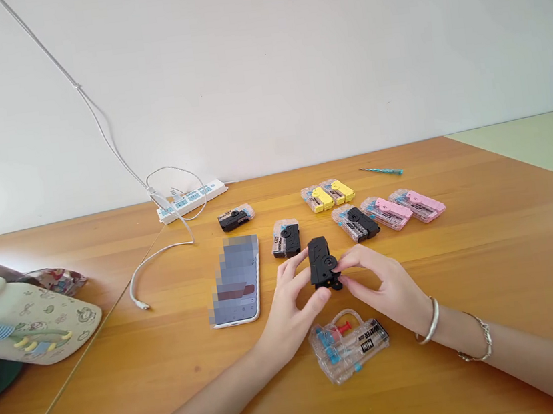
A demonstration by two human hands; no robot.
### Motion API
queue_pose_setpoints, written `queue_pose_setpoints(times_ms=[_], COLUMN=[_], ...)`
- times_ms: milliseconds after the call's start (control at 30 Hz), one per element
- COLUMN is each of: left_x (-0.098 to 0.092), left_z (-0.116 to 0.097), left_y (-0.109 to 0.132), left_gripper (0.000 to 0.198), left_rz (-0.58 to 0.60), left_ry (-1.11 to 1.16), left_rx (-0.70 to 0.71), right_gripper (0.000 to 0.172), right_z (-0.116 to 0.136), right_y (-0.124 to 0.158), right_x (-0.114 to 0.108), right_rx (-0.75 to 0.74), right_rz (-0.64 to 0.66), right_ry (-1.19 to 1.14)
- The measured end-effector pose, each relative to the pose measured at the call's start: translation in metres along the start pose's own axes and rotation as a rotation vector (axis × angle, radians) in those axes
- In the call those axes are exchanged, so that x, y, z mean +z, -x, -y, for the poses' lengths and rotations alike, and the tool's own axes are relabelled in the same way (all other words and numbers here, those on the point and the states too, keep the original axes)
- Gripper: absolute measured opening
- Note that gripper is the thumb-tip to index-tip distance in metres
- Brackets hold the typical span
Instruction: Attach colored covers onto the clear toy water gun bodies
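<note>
Both my hands hold a small black plastic toy part (pixel 322 263) just above the wooden table (pixel 489 261). My left hand (pixel 291 306) grips its left side with thumb and fingers. My right hand (pixel 384 281) pinches its right lower edge, with bracelets on the wrist. Directly below my hands lies a clear plastic piece (pixel 349 346) with blue and red inner parts and a "MINI WATER GUN" label.
Behind my hands lie black (pixel 286 238), yellow (pixel 328 194) and pink (pixel 402 208) mini water guns, and another black one (pixel 235 218). A phone (pixel 236 280) lies left, a power strip (pixel 192 199) with a white cable (pixel 139 298) behind it, a small screwdriver (pixel 381 170) far back, and patterned items (pixel 28 321) at far left.
</note>
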State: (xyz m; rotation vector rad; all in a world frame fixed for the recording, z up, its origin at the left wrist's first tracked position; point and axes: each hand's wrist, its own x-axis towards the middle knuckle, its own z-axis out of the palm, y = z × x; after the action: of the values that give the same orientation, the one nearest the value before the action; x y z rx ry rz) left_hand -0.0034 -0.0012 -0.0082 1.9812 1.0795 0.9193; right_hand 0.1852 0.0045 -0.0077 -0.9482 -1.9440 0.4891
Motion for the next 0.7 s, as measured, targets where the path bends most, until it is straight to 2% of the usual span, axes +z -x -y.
queue_pose_setpoints(times_ms=[133, 233, 400, 600, 700], left_x=[0.000, 0.001, 0.002, 0.002, 0.003], left_z=[0.002, 0.002, 0.001, 0.003, 0.005], left_y=[-0.003, -0.005, -0.006, -0.005, -0.005], left_gripper=[0.034, 0.032, 0.031, 0.031, 0.032], left_rz=[0.006, -0.011, -0.057, -0.054, -0.047], left_ry=[0.236, 0.333, 0.374, 0.365, 0.318], left_rx=[-0.081, -0.169, -0.206, -0.220, -0.228], right_gripper=[0.019, 0.018, 0.014, 0.009, 0.006], right_z=[-0.004, -0.006, -0.011, -0.018, -0.019], right_y=[0.000, 0.000, -0.002, -0.006, -0.006], right_x=[0.002, 0.002, -0.003, -0.008, -0.008], right_rx=[-0.022, -0.025, -0.003, -0.048, -0.024], right_rz=[0.070, 0.092, 0.077, 0.336, 0.342], right_ry=[0.057, 0.066, 0.159, 0.392, 0.384])
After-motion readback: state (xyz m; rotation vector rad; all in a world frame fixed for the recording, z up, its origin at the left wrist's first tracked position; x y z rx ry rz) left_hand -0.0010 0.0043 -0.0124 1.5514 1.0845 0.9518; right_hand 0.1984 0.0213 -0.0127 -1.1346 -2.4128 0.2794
